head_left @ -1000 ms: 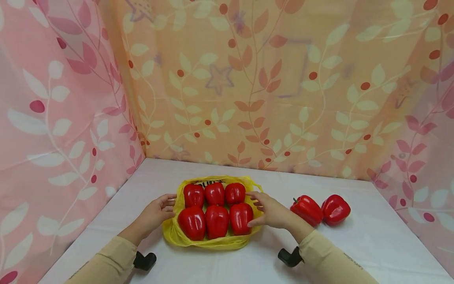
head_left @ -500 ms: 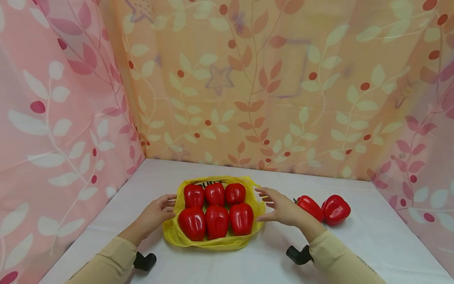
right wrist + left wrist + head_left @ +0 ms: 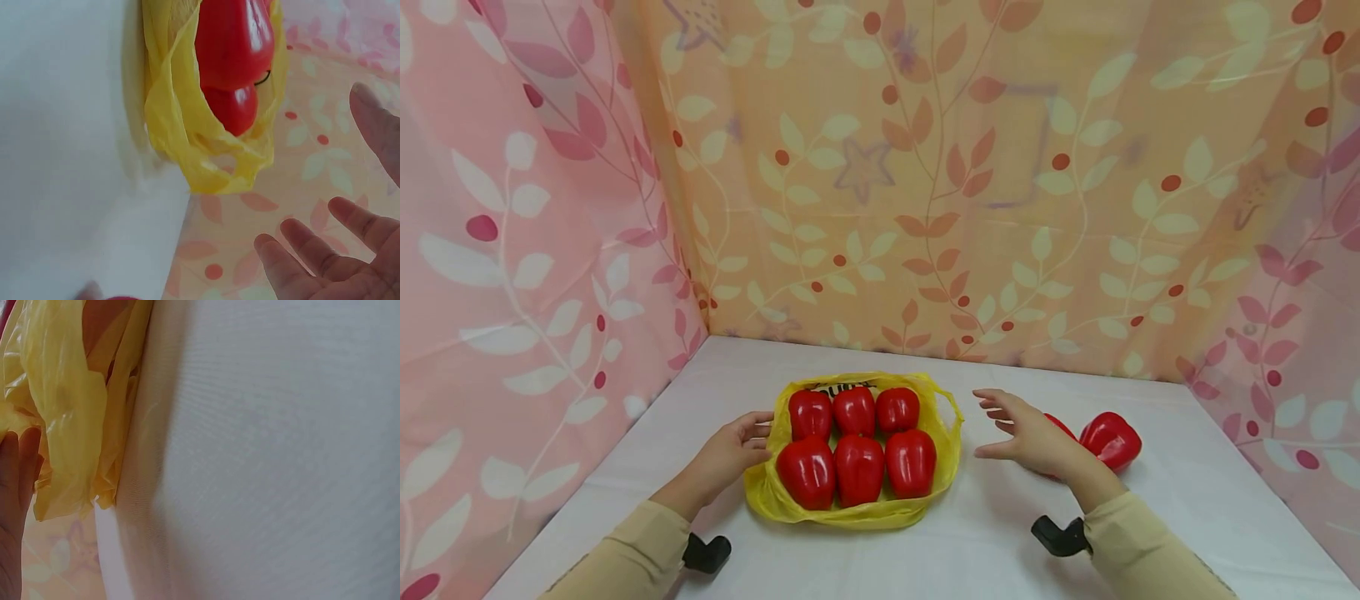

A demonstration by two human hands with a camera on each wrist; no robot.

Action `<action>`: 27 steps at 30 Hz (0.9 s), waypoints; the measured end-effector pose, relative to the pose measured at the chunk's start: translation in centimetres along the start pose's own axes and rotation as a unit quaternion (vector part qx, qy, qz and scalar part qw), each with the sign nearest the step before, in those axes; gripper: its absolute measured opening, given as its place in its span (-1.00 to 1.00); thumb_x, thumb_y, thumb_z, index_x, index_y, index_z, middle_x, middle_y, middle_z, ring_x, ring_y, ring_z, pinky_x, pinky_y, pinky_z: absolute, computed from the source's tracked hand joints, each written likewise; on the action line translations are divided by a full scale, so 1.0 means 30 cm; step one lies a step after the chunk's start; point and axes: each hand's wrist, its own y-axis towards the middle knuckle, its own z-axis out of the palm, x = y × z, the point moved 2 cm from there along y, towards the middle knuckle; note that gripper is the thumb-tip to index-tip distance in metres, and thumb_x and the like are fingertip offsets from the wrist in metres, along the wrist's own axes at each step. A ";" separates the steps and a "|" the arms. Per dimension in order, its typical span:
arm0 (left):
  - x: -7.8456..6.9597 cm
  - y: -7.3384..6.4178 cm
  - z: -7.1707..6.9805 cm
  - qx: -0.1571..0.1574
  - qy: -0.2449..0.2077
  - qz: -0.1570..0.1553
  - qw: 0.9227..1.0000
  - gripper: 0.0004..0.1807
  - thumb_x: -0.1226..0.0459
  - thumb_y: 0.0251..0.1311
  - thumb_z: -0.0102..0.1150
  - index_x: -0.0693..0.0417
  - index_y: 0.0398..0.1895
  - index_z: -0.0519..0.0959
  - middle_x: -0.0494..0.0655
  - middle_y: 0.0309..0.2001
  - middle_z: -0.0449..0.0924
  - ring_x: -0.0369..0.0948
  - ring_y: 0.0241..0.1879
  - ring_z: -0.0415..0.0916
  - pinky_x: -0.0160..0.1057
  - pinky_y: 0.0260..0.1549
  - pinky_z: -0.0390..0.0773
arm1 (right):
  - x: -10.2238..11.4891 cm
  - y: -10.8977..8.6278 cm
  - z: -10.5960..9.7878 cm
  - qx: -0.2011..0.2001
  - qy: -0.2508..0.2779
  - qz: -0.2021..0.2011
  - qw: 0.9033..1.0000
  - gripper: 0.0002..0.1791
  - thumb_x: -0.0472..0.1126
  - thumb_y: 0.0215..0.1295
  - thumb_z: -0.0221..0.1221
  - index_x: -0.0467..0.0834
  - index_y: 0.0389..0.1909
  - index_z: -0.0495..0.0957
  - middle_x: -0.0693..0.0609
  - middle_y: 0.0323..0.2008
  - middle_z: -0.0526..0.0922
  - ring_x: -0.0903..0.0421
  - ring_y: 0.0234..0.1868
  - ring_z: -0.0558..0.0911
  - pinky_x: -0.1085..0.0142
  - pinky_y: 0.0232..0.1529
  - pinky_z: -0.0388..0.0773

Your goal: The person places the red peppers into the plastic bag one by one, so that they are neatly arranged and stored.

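Observation:
A yellow plastic bag [image 3: 850,518] lies spread on the white table, holding several glossy red bell peppers [image 3: 859,469] in two rows. My left hand [image 3: 726,454] is at the bag's left edge, fingers extended loosely; in the left wrist view its fingertips meet or nearly meet the yellow plastic [image 3: 62,406]. To the right of the bag, apart from it, my right hand [image 3: 1030,433] hovers with fingers spread and nothing in them. The right wrist view shows the bag's handle loop [image 3: 219,184] beyond those fingers [image 3: 312,250].
Two more red bell peppers lie on the table to the right: one in plain sight [image 3: 1111,442], the other [image 3: 1058,422] partly hidden behind my right hand. Patterned cloth [image 3: 925,208] hangs along the back and sides of the table. Black wrist mounts [image 3: 706,552] sit under both forearms.
My right hand has drawn away from the bag's right side and moved rightward, now covering part of one loose bell pepper. My left hand, the bag and its peppers look unmoved.

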 end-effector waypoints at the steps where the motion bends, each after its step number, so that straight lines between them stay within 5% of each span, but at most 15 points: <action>1: -0.003 -0.002 0.000 0.000 0.001 -0.001 1.000 -0.40 0.39 0.08 0.18 0.02 0.24 0.29 0.06 0.07 0.42 -0.11 -0.03 0.47 -0.16 -0.08 0.53 | -0.006 -0.002 -0.008 -0.002 -0.003 -0.007 1.000 -0.04 0.17 -0.23 0.39 0.08 0.28 0.20 -0.06 0.19 0.35 -0.12 0.17 0.39 0.04 0.04 0.47; 6: -0.010 -0.005 0.001 -0.004 0.004 -0.002 1.000 -0.40 0.39 0.09 0.18 0.01 0.24 0.29 0.05 0.07 0.42 -0.10 -0.01 0.46 -0.15 -0.07 0.53 | -0.035 -0.016 -0.045 -0.011 -0.020 -0.027 0.999 -0.05 0.15 -0.17 0.37 -0.02 0.29 0.18 -0.16 0.18 0.35 -0.17 0.15 0.40 0.03 0.04 0.46; 17: -0.008 -0.002 0.003 -0.004 -0.001 0.000 1.000 -0.40 0.40 0.09 0.17 0.01 0.24 0.29 0.07 0.07 0.42 -0.07 0.01 0.46 -0.15 -0.07 0.52 | -0.131 -0.052 -0.110 -0.029 -0.015 0.033 0.999 -0.05 0.11 -0.14 0.36 -0.03 0.30 0.15 -0.20 0.22 0.28 -0.24 0.18 0.32 0.00 -0.09 0.54; 27: -0.005 -0.002 0.005 -0.007 0.006 -0.003 1.000 -0.40 0.39 0.09 0.17 0.01 0.24 0.29 0.04 0.07 0.42 -0.07 0.02 0.45 -0.15 -0.07 0.52 | -0.184 -0.082 -0.147 -0.041 -0.037 0.035 0.998 -0.07 0.09 -0.10 0.35 -0.11 0.29 0.16 -0.27 0.17 0.31 -0.32 0.15 0.32 0.01 -0.11 0.55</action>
